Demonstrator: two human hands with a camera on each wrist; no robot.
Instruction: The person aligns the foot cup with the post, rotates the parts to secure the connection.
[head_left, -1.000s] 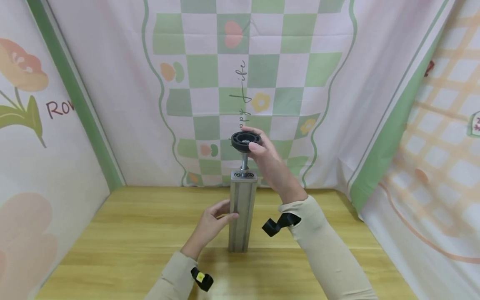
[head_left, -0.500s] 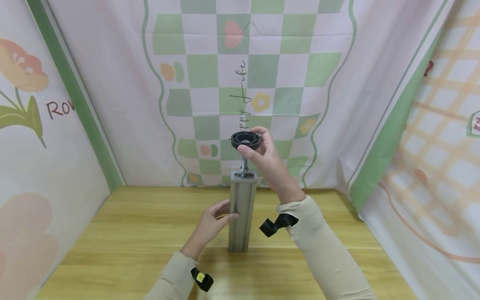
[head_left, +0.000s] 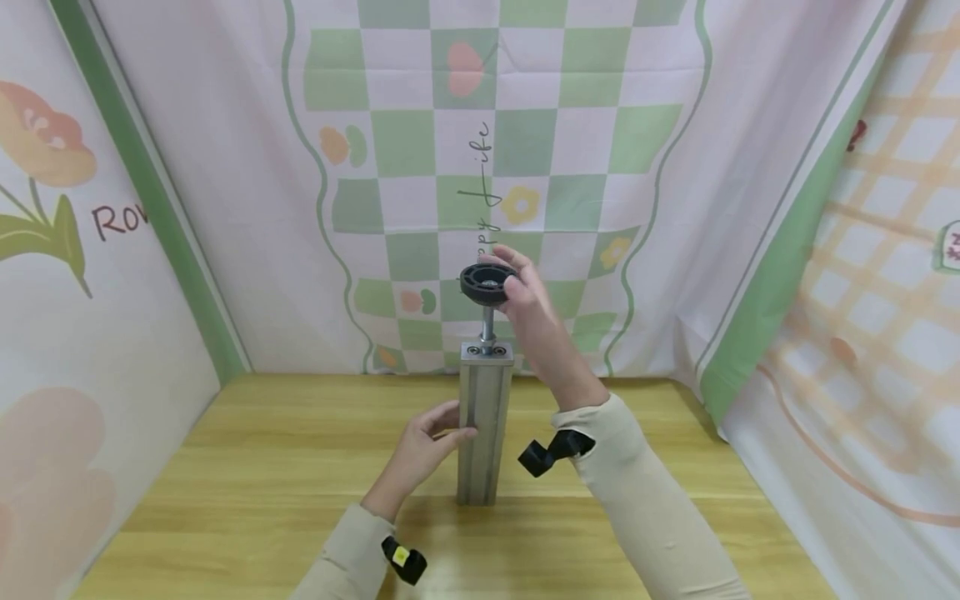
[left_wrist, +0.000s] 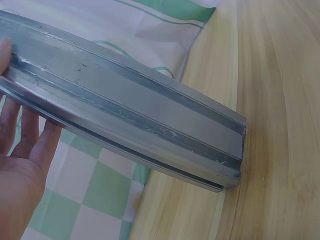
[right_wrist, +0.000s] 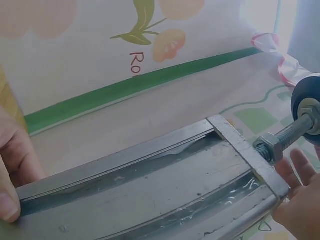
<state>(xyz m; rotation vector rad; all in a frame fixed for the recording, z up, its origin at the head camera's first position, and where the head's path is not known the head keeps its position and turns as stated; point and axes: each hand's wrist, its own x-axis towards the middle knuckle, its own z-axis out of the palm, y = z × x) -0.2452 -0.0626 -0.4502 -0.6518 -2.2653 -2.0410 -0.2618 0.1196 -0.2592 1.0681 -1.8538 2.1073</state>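
Metal post [head_left: 482,433] stands upright on the wooden table [head_left: 270,467]; I see the left hand [head_left: 418,446] gripping its side. Right hand [head_left: 536,321] is at the black foot [head_left: 478,291] on top, fingers loosely extended.

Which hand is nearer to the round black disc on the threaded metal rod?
The right. The right hand is at the rim of the round black disc; the left hand is lower down, holding the upright rectangular grey metal bar below it.
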